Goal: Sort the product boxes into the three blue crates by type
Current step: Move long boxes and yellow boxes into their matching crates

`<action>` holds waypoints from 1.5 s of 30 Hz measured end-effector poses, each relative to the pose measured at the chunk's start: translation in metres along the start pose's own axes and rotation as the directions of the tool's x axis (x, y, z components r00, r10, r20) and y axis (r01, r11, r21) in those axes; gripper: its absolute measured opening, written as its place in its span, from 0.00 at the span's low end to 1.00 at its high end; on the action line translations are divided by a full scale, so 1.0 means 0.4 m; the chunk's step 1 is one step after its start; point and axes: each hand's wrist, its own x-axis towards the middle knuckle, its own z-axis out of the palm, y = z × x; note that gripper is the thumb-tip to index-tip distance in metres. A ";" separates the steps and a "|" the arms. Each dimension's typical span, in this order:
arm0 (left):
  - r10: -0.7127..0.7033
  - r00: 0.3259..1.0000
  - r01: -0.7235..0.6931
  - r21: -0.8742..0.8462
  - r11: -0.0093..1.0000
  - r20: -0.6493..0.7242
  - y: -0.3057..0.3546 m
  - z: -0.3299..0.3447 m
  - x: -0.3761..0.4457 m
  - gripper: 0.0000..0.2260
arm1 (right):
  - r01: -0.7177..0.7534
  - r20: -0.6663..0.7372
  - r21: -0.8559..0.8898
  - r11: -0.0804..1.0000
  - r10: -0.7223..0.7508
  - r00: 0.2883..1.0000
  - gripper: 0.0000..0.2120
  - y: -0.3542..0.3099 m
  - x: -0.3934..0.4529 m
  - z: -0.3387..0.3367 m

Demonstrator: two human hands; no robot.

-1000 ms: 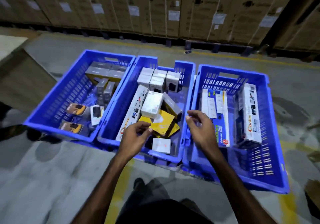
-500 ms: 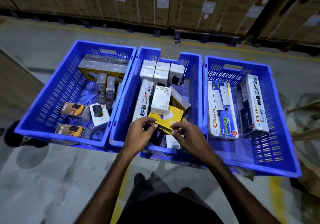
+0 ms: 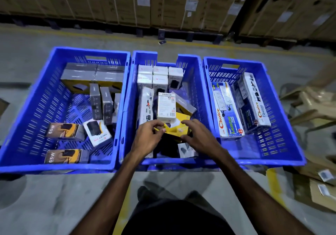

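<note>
Over the middle crate point(image 3: 163, 162), both your hands are on the yellow box point(image 3: 179, 128).
Your left hand point(image 3: 148, 137) pinches its near-left corner and your right hand point(image 3: 197, 134) curls over its right edge, just nearer you than the white Portronics box point(image 3: 166, 107). Judged step: picking one box for sorting. Next, lift it clear of its neighbours and choose its crate; left crate point(image 3: 36, 107) holds chargers, right crate point(image 3: 281, 143) extension boards.

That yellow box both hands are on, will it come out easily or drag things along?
The yellow box looks like stiff, flat card, so probably light. A white box leans on it, so lifting may tip that. Both hands, left and right, hold its edges.
</note>
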 end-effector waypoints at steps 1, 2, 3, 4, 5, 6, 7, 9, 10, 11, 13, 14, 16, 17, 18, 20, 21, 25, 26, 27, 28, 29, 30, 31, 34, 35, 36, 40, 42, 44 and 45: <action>0.005 1.000 -0.006 0.041 0.999 0.026 -0.001 0.004 0.008 0.03 | -0.002 0.028 -0.046 0.999 0.003 1.000 0.29 -0.005 0.024 -0.002; 0.005 0.999 -0.009 0.078 0.997 0.053 -0.001 0.009 0.016 0.03 | 0.008 0.050 -0.086 0.996 -0.004 0.999 0.30 -0.010 0.048 -0.003; -0.001 0.997 -0.007 0.103 0.995 0.082 0.001 0.015 0.021 0.03 | 0.022 0.064 -0.124 0.992 -0.014 0.998 0.29 -0.015 0.071 -0.004; -0.007 0.994 -0.006 0.112 0.994 0.110 0.005 0.018 0.021 0.04 | 0.030 0.065 -0.165 0.986 -0.020 0.998 0.27 -0.022 0.092 -0.005; -0.010 0.992 -0.006 0.122 0.992 0.129 0.007 0.021 0.020 0.04 | 0.021 0.049 -0.199 0.980 -0.011 0.999 0.24 -0.031 0.112 -0.005; -0.007 0.991 -0.012 0.135 0.991 0.136 0.007 0.024 0.018 0.04 | -0.007 0.022 -0.217 0.976 0.012 1.000 0.21 -0.044 0.129 -0.007; -0.003 0.991 -0.018 0.155 0.988 0.134 0.004 0.026 0.016 0.04 | -0.047 -0.010 -0.213 0.976 0.046 0.999 0.21 -0.058 0.146 -0.007; 0.001 0.992 -0.024 0.177 0.984 0.126 0.001 0.026 0.009 0.06 | -0.115 -0.079 -0.190 0.975 0.101 0.992 0.23 -0.080 0.173 -0.003; -0.002 0.992 -0.021 0.178 0.984 0.126 -0.002 0.026 0.007 0.07 | -0.120 -0.113 -0.188 0.975 0.100 0.989 0.25 -0.088 0.183 -0.001; -0.010 0.992 -0.014 0.181 0.983 0.126 -0.001 0.025 0.006 0.08 | -0.105 -0.148 -0.199 0.974 0.076 0.986 0.29 -0.093 0.193 0.003; -0.016 0.992 -0.010 0.201 0.980 0.124 -0.001 0.025 0.005 0.09 | -0.048 -0.159 -0.241 0.969 0.010 0.987 0.43 -0.100 0.214 0.007; -0.013 0.993 -0.012 0.210 0.978 0.115 0.004 0.025 0.003 0.09 | -0.008 -0.124 -0.273 0.962 -0.027 0.992 0.49 -0.102 0.228 0.007; -0.012 0.995 -0.010 0.231 0.973 0.094 0.012 0.028 0.000 0.09 | 0.123 -0.001 -0.354 0.927 -0.132 0.991 0.55 -0.104 0.260 0.004; -0.012 0.996 -0.010 0.244 0.970 0.090 0.012 0.029 0.001 0.09 | 0.179 0.058 -0.372 0.911 -0.169 0.984 0.57 -0.101 0.278 0.004; -0.015 0.996 -0.008 0.255 0.967 0.085 0.015 0.031 0.001 0.09 | 0.213 0.109 -0.371 0.904 -0.185 0.977 0.57 -0.094 0.294 0.003; -0.017 0.996 -0.006 0.258 0.966 0.089 0.022 0.033 0.003 0.09 | 0.225 0.174 -0.342 0.912 -0.174 0.969 0.58 -0.081 0.322 -0.010; -0.014 0.995 -0.011 0.256 0.967 0.098 0.023 0.033 0.008 0.09 | 0.221 0.187 -0.320 0.921 -0.167 0.968 0.57 -0.077 0.334 -0.022; -0.038 0.996 0.015 0.267 0.964 0.081 0.025 0.012 0.030 0.12 | 0.255 0.161 -0.236 0.938 -0.221 0.962 0.42 -0.083 0.362 -0.078; -0.047 0.997 0.029 0.265 0.964 0.059 0.024 0.007 0.033 0.12 | 0.260 0.134 -0.222 0.940 -0.234 0.963 0.39 -0.084 0.369 -0.089; -0.046 0.998 0.034 0.263 0.964 0.040 0.020 0.005 0.035 0.13 | 0.260 0.101 -0.211 0.942 -0.243 0.965 0.36 -0.085 0.374 -0.100; -0.046 0.999 0.038 0.267 0.963 0.024 0.020 0.006 0.033 0.13 | 0.252 0.061 -0.199 0.947 -0.244 0.968 0.35 -0.088 0.377 -0.113; -0.048 0.999 0.042 0.271 0.962 0.012 0.019 0.010 0.030 0.13 | 0.240 0.016 -0.185 0.953 -0.242 0.970 0.34 -0.091 0.382 -0.127; -0.049 0.999 0.047 0.270 0.962 0.003 0.020 0.014 0.025 0.13 | 0.224 -0.033 -0.169 0.960 -0.233 0.972 0.34 -0.091 0.387 -0.145; -0.052 0.999 0.051 0.263 0.963 -0.002 0.018 0.020 0.022 0.12 | 0.208 -0.084 -0.149 0.967 -0.222 0.971 0.34 -0.090 0.390 -0.163; -0.059 0.998 0.057 0.273 0.960 0.000 0.024 0.032 0.015 0.13 | 0.166 -0.216 -0.116 0.979 -0.188 0.958 0.33 -0.065 0.408 -0.220; -0.059 0.998 0.056 0.282 0.958 0.003 0.029 0.036 0.015 0.13 | 0.150 -0.226 -0.130 0.980 -0.177 0.958 0.32 -0.050 0.415 -0.232; -0.062 0.998 0.058 0.294 0.954 0.005 0.035 0.038 0.015 0.13 | 0.128 -0.222 -0.161 0.979 -0.162 0.962 0.31 -0.032 0.427 -0.238; -0.068 0.998 0.061 0.346 0.936 0.008 0.051 0.049 0.016 0.13 | 0.004 -0.242 -0.429 0.903 -0.119 0.963 0.36 0.040 0.468 -0.233; -0.072 0.997 0.062 0.358 0.932 0.016 0.053 0.055 0.017 0.13 | -0.045 -0.218 -0.511 0.858 -0.079 0.973 0.34 0.061 0.472 -0.233; -0.063 0.998 0.046 0.381 0.923 0.031 0.058 0.059 0.017 0.13 | -0.098 -0.234 -0.535 0.839 -0.036 0.972 0.30 0.076 0.466 -0.233; -0.054 0.998 0.034 0.397 0.917 0.038 0.059 0.061 0.017 0.13 | -0.122 -0.261 -0.532 0.838 -0.025 0.965 0.29 0.079 0.458 -0.231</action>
